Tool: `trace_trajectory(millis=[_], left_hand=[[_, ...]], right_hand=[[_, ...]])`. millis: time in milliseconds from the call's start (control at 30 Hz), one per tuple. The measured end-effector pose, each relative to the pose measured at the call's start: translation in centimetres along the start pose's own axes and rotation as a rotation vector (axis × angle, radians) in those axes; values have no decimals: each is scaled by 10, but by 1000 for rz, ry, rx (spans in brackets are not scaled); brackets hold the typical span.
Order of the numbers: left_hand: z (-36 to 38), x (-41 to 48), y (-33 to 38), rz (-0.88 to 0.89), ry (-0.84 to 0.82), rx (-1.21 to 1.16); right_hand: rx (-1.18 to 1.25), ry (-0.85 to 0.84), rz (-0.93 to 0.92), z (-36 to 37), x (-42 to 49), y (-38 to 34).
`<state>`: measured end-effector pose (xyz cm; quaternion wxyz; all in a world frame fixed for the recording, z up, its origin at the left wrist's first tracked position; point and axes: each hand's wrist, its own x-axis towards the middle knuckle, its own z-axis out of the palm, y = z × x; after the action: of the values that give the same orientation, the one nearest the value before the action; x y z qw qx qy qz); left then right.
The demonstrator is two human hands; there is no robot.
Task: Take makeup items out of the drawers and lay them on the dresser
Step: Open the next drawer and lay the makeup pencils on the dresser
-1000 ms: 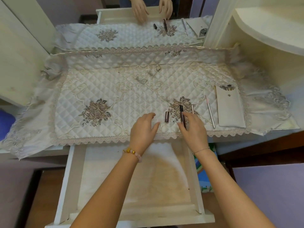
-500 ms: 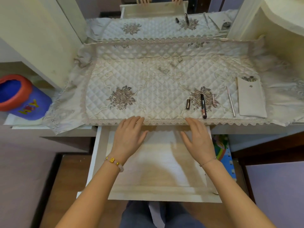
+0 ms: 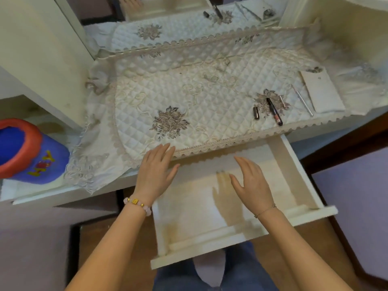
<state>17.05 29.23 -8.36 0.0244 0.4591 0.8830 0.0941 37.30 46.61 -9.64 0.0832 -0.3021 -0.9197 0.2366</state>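
Both hands, left (image 3: 156, 172) and right (image 3: 251, 182), are hovering spread and empty over the bare drawer (image 3: 294, 162) (makeup items (image 3: 274, 111) are lying on the dresser (image 3: 189, 97)); shutting carelessly risks snagging the lace trim (image 3: 220, 143).

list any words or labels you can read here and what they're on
"HEY", in yellow-edged red letters, on the side of the blue container with the orange rim, at the left.
The black makeup pen on the dresser cloth: any print is too small to read.
Nothing else legible.
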Motion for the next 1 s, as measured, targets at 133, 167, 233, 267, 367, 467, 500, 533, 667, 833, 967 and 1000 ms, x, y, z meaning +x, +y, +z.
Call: trace_trajectory(millis=[133,167,233,267,367,467,500,533,667,833,967,1000], left_hand=[[1,5,-33,158,-46,-36],[2,7,-39,202,-62,-41],[5,10,-46,281,-104,-41],[7,12,-48,319,-125,-39],[13,18,-46,428,-169,-38],[22,24,-44,488,-201,-13],[25,26,-45,498,-208,-2],[28,28,-46,505,-210,5],[34,31,-52,540,-189,-13],[34,31,-55,546,-174,-62],[32,34,-56,536,-180,-90],[32,34,-56,534,-179,-94]], right_hand=[[-8,45,123,21,-29,-34],[-2,65,157,24,-37,-42],[27,79,238,29,-50,-56],[40,86,274,32,-56,-62],[49,111,361,37,-74,-74],[68,135,467,43,-94,-79],[77,142,505,45,-101,-80],[90,153,543,48,-106,-81],[219,281,718,60,-126,-93],[1008,520,1222,63,-135,-103],[1565,570,1279,58,-133,-103],[1606,593,1283,56,-133,-102]])
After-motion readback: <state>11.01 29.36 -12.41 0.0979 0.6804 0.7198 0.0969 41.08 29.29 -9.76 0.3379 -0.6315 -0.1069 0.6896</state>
